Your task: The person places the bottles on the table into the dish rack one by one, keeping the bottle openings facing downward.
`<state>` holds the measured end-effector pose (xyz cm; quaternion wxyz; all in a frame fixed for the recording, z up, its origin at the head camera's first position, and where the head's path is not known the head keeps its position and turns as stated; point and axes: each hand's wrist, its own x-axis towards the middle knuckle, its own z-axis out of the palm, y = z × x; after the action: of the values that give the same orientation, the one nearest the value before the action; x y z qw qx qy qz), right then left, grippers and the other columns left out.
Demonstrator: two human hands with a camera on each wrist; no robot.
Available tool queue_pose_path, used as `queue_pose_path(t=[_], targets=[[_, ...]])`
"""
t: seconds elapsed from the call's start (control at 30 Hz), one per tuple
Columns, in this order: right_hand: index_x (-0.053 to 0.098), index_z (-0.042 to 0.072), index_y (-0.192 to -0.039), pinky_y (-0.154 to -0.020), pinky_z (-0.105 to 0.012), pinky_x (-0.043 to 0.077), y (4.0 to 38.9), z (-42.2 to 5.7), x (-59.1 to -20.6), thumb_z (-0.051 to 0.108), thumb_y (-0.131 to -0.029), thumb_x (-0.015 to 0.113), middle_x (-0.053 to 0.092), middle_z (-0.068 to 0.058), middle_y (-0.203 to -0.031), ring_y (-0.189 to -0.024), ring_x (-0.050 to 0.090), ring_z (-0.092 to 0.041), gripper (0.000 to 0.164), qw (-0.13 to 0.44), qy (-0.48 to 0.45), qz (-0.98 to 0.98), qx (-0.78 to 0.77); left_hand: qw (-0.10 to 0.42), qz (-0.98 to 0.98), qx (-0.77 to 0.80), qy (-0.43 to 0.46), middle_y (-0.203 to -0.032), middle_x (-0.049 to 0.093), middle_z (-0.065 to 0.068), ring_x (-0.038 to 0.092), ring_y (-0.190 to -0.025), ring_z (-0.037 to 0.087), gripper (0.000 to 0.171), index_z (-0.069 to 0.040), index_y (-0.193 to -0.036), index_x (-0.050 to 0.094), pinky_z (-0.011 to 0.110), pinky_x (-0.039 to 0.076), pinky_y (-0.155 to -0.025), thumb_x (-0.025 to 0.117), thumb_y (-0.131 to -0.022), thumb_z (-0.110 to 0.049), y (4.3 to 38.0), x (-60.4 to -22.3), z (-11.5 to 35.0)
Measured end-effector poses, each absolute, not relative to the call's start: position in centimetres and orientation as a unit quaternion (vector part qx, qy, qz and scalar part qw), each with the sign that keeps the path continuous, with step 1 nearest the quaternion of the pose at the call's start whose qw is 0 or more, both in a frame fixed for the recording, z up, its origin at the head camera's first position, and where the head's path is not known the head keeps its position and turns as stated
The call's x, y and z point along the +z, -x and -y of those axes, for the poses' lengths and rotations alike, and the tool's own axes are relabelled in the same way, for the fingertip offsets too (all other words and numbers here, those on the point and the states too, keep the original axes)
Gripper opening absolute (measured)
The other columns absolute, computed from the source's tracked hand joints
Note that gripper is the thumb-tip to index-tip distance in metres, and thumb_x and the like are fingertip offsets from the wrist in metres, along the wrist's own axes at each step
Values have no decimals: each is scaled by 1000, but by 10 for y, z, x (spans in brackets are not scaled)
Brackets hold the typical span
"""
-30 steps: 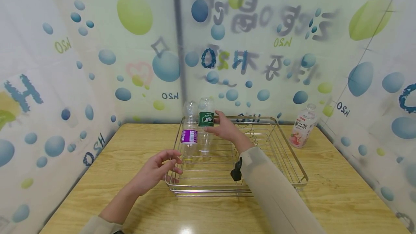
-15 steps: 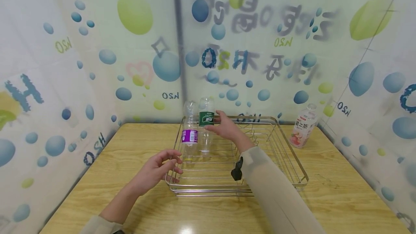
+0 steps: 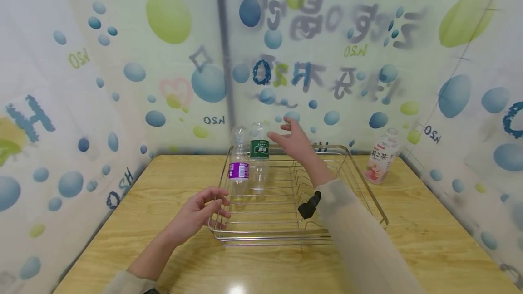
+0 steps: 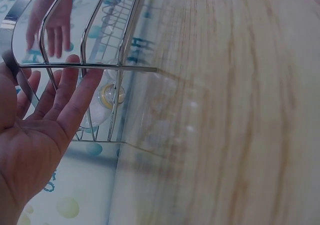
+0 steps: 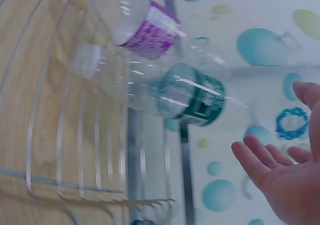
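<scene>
Fingers (image 3: pixel 292 124) of the right hand (image 3: pixel 297 144) are spread and grasp nothing; they stand just beside the green-labelled bottle (image 3: pixel 259 149), on its right. Left-hand fingers are loosely extended at the near-left corner of the wire rack (image 3: pixel 367 187), clasping no bottle; the left hand (image 3: pixel 200 212) probably serves to steady the frame, though how hard it presses I cannot tell.

Both clear bottles lie tilted in the left part of the rack, necks low and near, bases raised at the far side. The purple-labelled bottle (image 3: pixel 239 171) is leftmost, close beside the green one; the far rim likely props both. Well apart, beyond the rack's right side, a pink-and-white bottle (image 3: pixel 382 158) stands on the wooden table (image 3: pixel 433 244).

From the left wrist, fingertips show against the wires, with a yellow neck ring (image 4: pixel 106 95) behind them. From the right wrist, the gap between hand and green label is plain, and a whitish cap (image 5: pixel 89 61), unclear from the head, appears low among the wires.
</scene>
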<state>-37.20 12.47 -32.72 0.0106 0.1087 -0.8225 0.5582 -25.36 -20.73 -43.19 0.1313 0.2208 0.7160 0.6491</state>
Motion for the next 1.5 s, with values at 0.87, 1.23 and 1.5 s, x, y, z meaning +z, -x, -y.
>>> queue_pose_path(t=[0.87, 1.23, 1.5], targets=[[39, 10, -167, -112, -62, 55, 287, -276, -299, 47, -110, 65, 51, -19, -166, -145, 57, -42, 72, 109, -110, 901, 405, 118, -729, 643, -202, -132, 58, 21, 76, -107, 23, 46, 5, -151, 47, 55, 69, -86, 56, -117, -23, 253, -433, 207], [40, 3, -165, -96, -26, 56, 266, -337, -327, 44, -113, 62, 50, -28, -162, -140, 57, -48, 70, 108, -81, 919, 371, 120, -729, 642, -203, -132, 58, 22, 76, -107, 23, 41, 1, -149, 51, 55, 69, -87, 56, -117, -24, 252, -432, 204], [38, -3, -164, -82, -13, 50, 266, -368, -351, 42, -114, 58, 49, -33, -160, -137, 55, -53, 70, 122, -51, 918, 373, 115, -735, 638, -200, -133, 58, 25, 76, -107, 23, 47, 6, -151, 47, 53, 69, -87, 55, -117, -25, 251, -431, 204]])
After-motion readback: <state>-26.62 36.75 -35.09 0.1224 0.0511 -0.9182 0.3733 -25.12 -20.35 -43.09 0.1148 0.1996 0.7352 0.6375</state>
